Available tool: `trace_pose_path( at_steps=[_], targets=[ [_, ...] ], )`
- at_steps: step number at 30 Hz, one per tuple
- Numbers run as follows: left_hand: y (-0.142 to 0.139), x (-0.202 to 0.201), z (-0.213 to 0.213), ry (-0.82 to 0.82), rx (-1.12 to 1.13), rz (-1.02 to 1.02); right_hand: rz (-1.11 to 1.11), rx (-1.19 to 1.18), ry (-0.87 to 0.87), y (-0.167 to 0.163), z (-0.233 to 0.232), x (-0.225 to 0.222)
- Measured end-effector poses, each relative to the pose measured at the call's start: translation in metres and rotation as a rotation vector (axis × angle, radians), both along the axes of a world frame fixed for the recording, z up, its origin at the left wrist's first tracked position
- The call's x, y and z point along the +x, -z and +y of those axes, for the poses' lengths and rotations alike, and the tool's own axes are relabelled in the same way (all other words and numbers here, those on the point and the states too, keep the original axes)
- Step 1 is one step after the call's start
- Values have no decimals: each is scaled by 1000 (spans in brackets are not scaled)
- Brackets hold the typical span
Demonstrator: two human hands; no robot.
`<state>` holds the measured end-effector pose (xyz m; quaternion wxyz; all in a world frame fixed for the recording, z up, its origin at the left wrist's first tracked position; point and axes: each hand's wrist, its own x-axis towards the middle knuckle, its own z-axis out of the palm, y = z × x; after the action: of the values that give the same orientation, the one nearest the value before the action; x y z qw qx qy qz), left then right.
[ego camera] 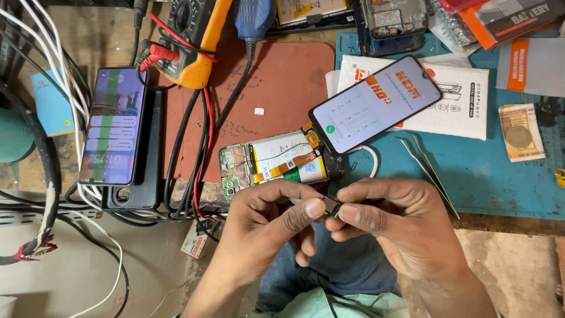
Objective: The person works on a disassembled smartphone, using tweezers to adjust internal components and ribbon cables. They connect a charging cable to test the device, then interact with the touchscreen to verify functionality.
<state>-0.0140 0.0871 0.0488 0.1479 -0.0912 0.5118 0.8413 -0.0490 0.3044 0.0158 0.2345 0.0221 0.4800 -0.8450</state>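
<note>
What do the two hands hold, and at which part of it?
A small dark part, too small to identify, is pinched by its two ends between the left hand and right hand thumbs and fingers.

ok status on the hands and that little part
Left hand and right hand pinch a small dark part between fingertips. Opened phone just beyond, lit screen attached by flex. Tweezers lie clear, right.

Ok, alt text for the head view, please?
Both hands, left hand and right hand, pinch a small dark part between their fingers above an opened phone whose lit screen is folded back; tweezers lie beside it.
</note>
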Motion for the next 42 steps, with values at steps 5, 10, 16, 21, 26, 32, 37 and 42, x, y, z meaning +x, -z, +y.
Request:
trace_pose_path(
  at_steps=[5, 10, 16, 21, 26, 32, 37, 42],
  targets=[
    [4, 0, 0, -8, 57, -4, 23, 22, 31, -3, -1, 4],
    [8, 0, 1, -21, 115, 29, 71, 38, 60, -5, -4, 9],
    [10, 5, -3, 20, 185, -36, 84, 52, 61, -14, -3, 11],
    [12, 8, -4, 38, 258, -51, 158, 139, 37, -23, -3, 11],
    [15, 10, -3, 2, 294, -22, 282, 262, 23, -34, -8, 14],
    [15, 14, -8, -36, 346, -7, 334, 327, 39, -40, -16, 16],
    [15, 17, -14, -42, 338, -4, 398, 401, 22, -45, -21, 19],
    [17, 20, -18, -74, 303, 8, 458, 434, 0, -55, -31, 19]
  ],
)
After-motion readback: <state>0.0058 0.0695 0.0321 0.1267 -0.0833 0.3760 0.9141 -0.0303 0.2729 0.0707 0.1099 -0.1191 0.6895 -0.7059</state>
